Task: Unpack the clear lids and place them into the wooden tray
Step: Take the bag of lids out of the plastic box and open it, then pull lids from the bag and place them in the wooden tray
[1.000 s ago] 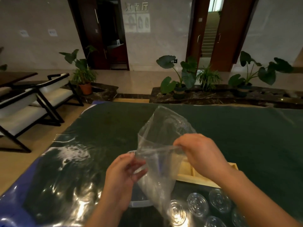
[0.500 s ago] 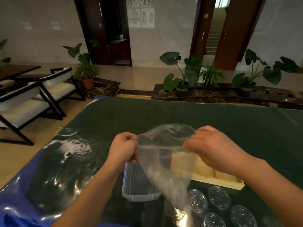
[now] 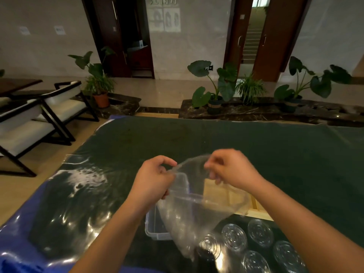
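- While the left hand (image 3: 155, 180) and the right hand (image 3: 230, 168) each pinch the top edge of a thin, crinkled clear plastic bag (image 3: 193, 211) between curled fingers and thumb, the film sags between them and hangs down toward the near edge of the table.
- Round clear lids (image 3: 234, 236), glossy and ribbed with concentric rings, lie flat on the table at near right, outside the wooden tray (image 3: 255, 208).
- That tray is pale, straight-sided wood with a partition showing, just beyond the lids; the bag and the right forearm cover much of it.
- Left of the tray sits a rectangular clear plastic box (image 3: 155, 228) with rounded corners, partly behind the bag and the left wrist.
- A dark green matte cloth (image 3: 256, 146) covers the table; a shiny blue sheet (image 3: 11, 243) wrinkles along its near left side.
- Far off, leafy potted plants (image 3: 218, 85) stand on a dark stone ledge (image 3: 256, 113), and white-cushioned, black-framed chairs (image 3: 59, 107) are at left.
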